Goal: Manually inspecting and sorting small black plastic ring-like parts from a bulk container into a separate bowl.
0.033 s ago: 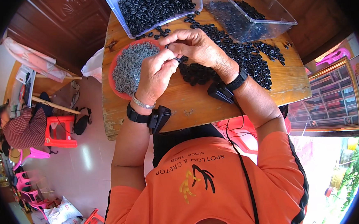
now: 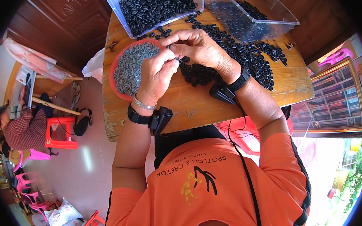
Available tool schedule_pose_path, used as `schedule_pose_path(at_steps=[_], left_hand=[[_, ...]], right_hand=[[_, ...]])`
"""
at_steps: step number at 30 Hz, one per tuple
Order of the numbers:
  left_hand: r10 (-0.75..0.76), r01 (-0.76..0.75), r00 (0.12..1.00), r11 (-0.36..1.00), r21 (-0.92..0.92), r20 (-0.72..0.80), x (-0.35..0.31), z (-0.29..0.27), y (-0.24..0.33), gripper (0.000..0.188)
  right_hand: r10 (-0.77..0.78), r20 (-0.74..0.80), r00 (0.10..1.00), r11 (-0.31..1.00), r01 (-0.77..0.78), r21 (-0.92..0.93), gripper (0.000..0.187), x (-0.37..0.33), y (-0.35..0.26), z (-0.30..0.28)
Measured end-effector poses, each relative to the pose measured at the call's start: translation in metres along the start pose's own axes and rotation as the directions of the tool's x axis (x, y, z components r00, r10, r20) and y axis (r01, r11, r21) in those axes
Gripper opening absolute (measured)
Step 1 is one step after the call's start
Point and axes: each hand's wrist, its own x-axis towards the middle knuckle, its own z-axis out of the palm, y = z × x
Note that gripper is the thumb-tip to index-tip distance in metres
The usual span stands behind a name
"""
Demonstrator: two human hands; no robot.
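My left hand (image 2: 157,75) and my right hand (image 2: 200,49) meet above the table, fingertips pinched together. Dark bits of a small black piece (image 2: 177,59) show between the fingers; most of it is hidden, so whether it is one piece or two I cannot tell. Just left of my left hand, a red bowl (image 2: 113,80) is heaped with small grey screw-like parts (image 2: 133,66). Beneath and right of my right hand spread many loose black oval pieces (image 2: 248,61) with holes in them.
A clear bin (image 2: 119,13) full of black pieces stands at the back of the wooden table (image 2: 189,110). Another clear bin (image 2: 283,22) tilts at the back right, black pieces inside. At far left, a person in a striped top (image 2: 26,128) sits near a red stool (image 2: 62,132).
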Motion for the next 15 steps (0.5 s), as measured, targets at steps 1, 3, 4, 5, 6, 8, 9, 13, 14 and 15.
schedule_pose_path(at_steps=[1,3,4,5,6,8,9,13,14,15], left_hand=[[-0.013,0.013,0.999,1.0,-0.005,-0.03,0.0,0.0006,0.0018,0.008],[-0.026,0.025,0.998,1.0,-0.008,-0.059,0.001,0.0006,0.0042,0.007],[-0.033,0.032,0.997,0.999,-0.009,-0.071,0.0016,0.0001,0.0047,0.007],[-0.04,0.039,0.996,0.999,-0.008,-0.084,0.0015,-0.0009,0.0049,0.007],[-0.039,0.038,0.996,0.999,-0.008,-0.086,0.0013,-0.0018,0.0049,0.007],[-0.01,0.014,0.996,0.999,0.041,-0.093,0.0013,-0.003,0.0046,0.008],[-0.009,0.013,0.996,0.999,0.042,-0.094,0.0015,-0.003,0.0043,0.008],[0.019,-0.015,0.995,0.999,0.039,-0.1,0.0023,-0.0007,0.0064,0.009],[0.001,0.001,0.995,1.0,0.02,-0.102,0.0019,-0.0007,0.0071,0.01],[0.001,0.0,0.995,1.0,0.019,-0.103,0.0017,-0.0011,0.0052,0.01]], right_hand=[[-0.021,0.004,1.0,1.0,0.021,-0.017,0.024,0.0002,0.0013,-0.0007],[-0.004,0.001,1.0,1.0,0.004,-0.007,0.023,-0.0001,0.0021,-0.0021],[0.013,-0.001,1.0,1.0,-0.013,0.003,0.021,-0.0003,0.0025,-0.003],[0.012,0.0,1.0,1.0,-0.012,0.002,0.021,0.0004,0.0036,-0.0041],[0.025,0.024,0.999,1.0,-0.025,-0.007,0.019,0.0015,0.0051,-0.0057],[0.037,0.047,0.998,0.999,-0.037,-0.017,0.017,0.0022,0.0068,-0.0062],[0.057,0.04,0.998,0.998,-0.057,-0.017,0.017,0.0022,0.0073,-0.006],[0.116,0.06,0.991,0.993,-0.117,0.021,0.016,0.0027,0.0095,-0.0099],[0.116,0.061,0.991,0.993,-0.117,0.02,0.016,0.0031,0.01,-0.0098],[0.121,0.054,0.991,0.991,-0.124,0.051,0.018,0.0034,0.0106,-0.0096]])
